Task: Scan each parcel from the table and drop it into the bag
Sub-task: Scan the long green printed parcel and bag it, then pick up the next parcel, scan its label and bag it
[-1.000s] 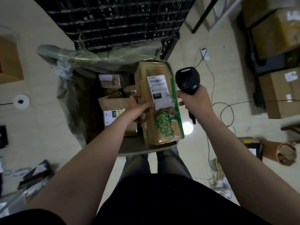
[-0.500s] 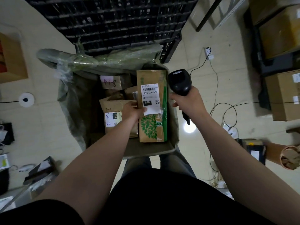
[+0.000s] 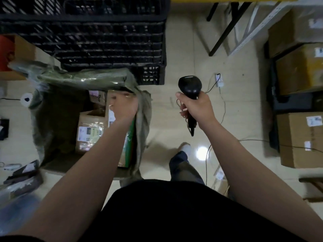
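Here, the left hand (image 3: 124, 106) reaches down into the open green bag (image 3: 143, 116) and lies over the far end of the tall brown parcel (image 3: 129, 144) with the green print. That parcel sits inside the bag, along its right wall, and the forearm covers most of it. The hand is blurred, so I cannot tell whether its fingers are spread, pressed together or curled on the parcel. The right hand (image 3: 197, 107) is held out over the floor (image 3: 183, 49), to the right of the bag and apart from it. Its fingers are wrapped round the handle of the black scanner (image 3: 189, 85), whose head points away from the person. A thin cable (image 3: 224, 109) trails across the floor toward a white power strip (image 3: 218, 80). In the middle of the bag, just left of the tall parcel, lies a second brown parcel (image 3: 90, 130) with a pale label. A smaller one with a pink label (image 3: 96, 96) sits near the bag's far edge. The bag stands on the floor against the near side of a black plastic crate (image 3: 87, 37). Stacked cardboard boxes (image 3: 297, 140) stand along the right edge of the view, well apart from the bag. One foot in a light shoe (image 3: 186, 148) is planted on the floor between the bag and those boxes.
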